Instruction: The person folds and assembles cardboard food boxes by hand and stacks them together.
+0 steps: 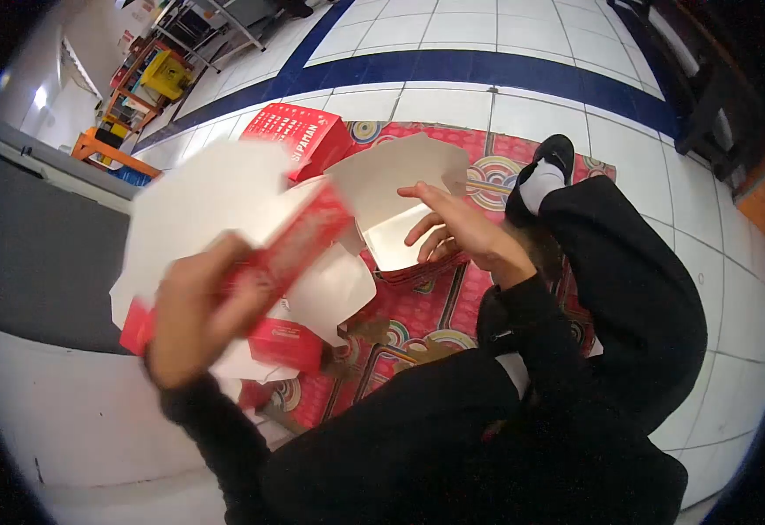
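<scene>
My left hand (199,306), blurred by motion, grips a red-and-white carton (299,249) at the left, its thumb and fingers around a red side panel. White inner flaps of cardboard spread out behind and below that hand. My right hand (465,229) has its fingers apart over the right side of an open box (391,241) with a white inside and red outer walls. Whether its lower fingertips touch the box wall is unclear. Beyond them stands a closed red box (299,136) with white print.
A patterned red mat (417,315) lies under the boxes on white tiles. My legs (627,289) in black trousers are bent around the near and right sides. A grey panel (41,245) stands at the left, a yellow container (168,74) farther back.
</scene>
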{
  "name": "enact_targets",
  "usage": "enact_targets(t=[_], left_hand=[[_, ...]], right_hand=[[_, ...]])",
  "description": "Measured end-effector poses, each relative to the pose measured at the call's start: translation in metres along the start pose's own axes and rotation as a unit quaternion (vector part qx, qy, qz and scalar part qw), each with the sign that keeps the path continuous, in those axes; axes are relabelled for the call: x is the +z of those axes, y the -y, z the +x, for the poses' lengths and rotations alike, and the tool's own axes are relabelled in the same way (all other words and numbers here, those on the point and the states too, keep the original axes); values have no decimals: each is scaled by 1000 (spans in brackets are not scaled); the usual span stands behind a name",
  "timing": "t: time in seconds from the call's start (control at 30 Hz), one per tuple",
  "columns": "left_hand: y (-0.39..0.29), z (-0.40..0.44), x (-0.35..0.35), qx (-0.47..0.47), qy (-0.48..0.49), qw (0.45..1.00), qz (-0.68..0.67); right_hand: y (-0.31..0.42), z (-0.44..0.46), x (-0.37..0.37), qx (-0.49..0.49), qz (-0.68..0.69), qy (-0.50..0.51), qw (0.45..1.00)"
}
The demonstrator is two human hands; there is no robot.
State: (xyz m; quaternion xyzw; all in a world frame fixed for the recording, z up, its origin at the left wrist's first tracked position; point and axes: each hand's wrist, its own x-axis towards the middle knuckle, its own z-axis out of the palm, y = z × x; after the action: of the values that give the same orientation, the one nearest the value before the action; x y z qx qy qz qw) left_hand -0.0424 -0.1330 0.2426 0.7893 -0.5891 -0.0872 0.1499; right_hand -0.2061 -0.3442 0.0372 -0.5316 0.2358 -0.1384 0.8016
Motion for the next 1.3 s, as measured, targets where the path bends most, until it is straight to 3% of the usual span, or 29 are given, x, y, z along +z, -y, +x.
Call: enact_targets(t=[0.07,0.13,0.2,0.33,0.4,0.43,0.47,0.5,0.53,0.57,0.6,0.67,0.77,0.83,0.93,1.17,1.3], left_hand=[[-5,20,39,229,13,968,103],[-6,43,81,338,54,932,123],[8,58,120,397,26,907,141],[42,63,173,396,-24,892,217],[69,53,192,305,-203,927,85],[82,51,205,308,-201,926,85],[97,50,219,140,-199,970,-27],[109,50,229,-36,-189,972,-136],[120,53,238,-37,-187,972,-134],[131,58,245,-115,-152,930,-314],[133,64,246,-187,-111,849,-482],[134,71,251,-192,-77,835,-509],[131,76,254,-208,-73,826,-519],[134,78,259,-197,-84,878,-429],[129,72,256,-160,-99,903,-386],[115,67,251,-146,-119,922,-338],[124,67,257,-149,-120,910,-367]], right_hand=[[-10,7,-14,27,26,67,997],[-25,17,-27,-37,176,25,983],[-15,8,-39,-39,166,12,985],[-21,18,-60,-85,24,-92,992],[-40,40,-71,-166,-42,-120,978],[-47,46,-68,-207,-68,-143,965],[-52,51,-65,-207,-65,-147,965],[-56,56,-62,-198,-110,-180,957],[-60,60,-57,-188,-156,-210,947],[-64,64,-52,-200,-162,-228,939],[-63,64,-47,-199,-163,-227,939],[-61,62,-41,-245,-159,-216,932],[-55,54,-35,-197,-200,-241,929],[-54,51,-36,-173,-221,-241,929],[-57,54,-39,-130,-259,-240,926],[-67,61,-50,-115,-333,-220,910],[-67,59,-50,-135,-284,-255,914]])
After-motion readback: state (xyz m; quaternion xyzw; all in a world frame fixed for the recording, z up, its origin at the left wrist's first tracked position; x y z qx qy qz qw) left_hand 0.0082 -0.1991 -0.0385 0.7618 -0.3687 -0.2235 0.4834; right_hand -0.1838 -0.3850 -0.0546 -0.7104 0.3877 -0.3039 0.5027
